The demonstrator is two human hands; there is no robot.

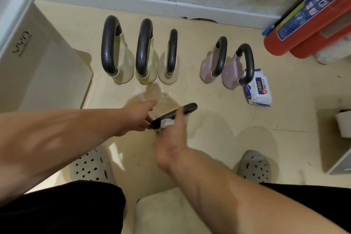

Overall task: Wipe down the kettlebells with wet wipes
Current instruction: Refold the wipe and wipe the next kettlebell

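Mid-task: one kettlebell [188, 108], left of the wipes pack [258, 89], is getting its handle rubbed, left hand [138, 118] fingers clamped on one end, right hand [171, 137] fingers curled round a wet wipe [167, 124], while the row of five [145, 49] beside the pack waits (wiped or not, cannot tell).

The nearest kettlebell [188, 108] shows only its handle; the body is hidden. The 2 o'clock extinguisher [275, 42] is cropped.

Bright, even indoor light, soft shadows, wide-angle bending at edges, slight motion blur centrally.
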